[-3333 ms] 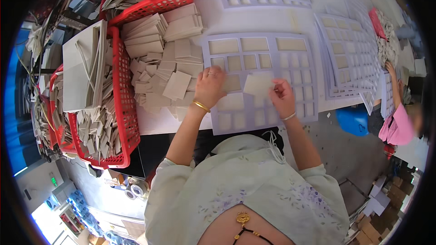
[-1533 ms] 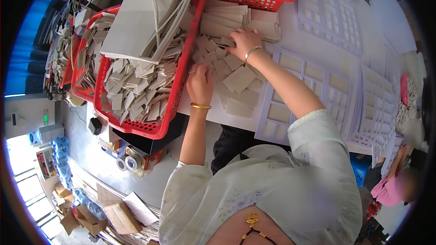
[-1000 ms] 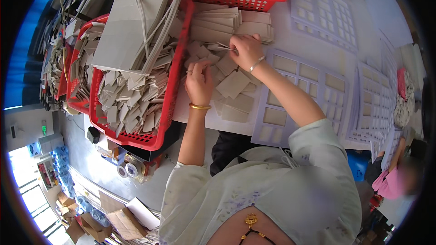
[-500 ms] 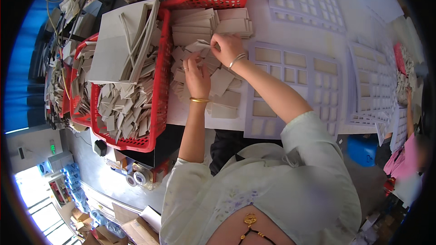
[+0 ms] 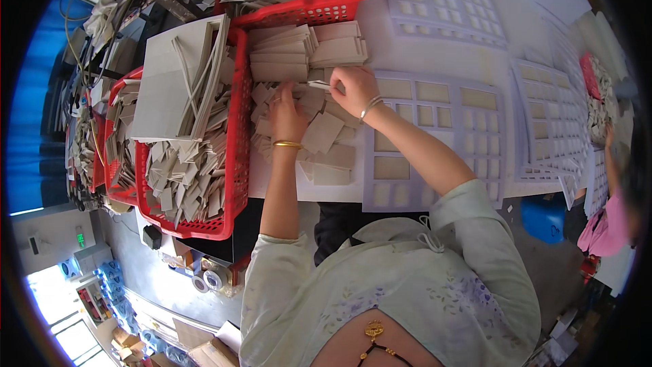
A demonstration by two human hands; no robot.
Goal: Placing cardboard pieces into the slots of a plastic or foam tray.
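A heap of loose grey cardboard pieces lies on the white table, with small stacks of the same cardboard behind it. My right hand pinches a small cardboard piece between thumb and fingers, just in front of the stacks. My left hand is over the left side of the heap, its fingers stretched forward onto the loose pieces. No piece is plainly gripped in it. Beside my right forearm lies a white frame sheet with rectangular openings, partly covered by that arm.
A red basket full of cardboard scraps stands left, large grey boards on top. Another red basket stands behind the stacks. More frame sheets lie at the far side and right. A person in pink is at the far right.
My right hand has moved slightly right and nearer, still pinching a cardboard piece. My left hand has shifted slightly left and nearer. The whole view has tilted a little.
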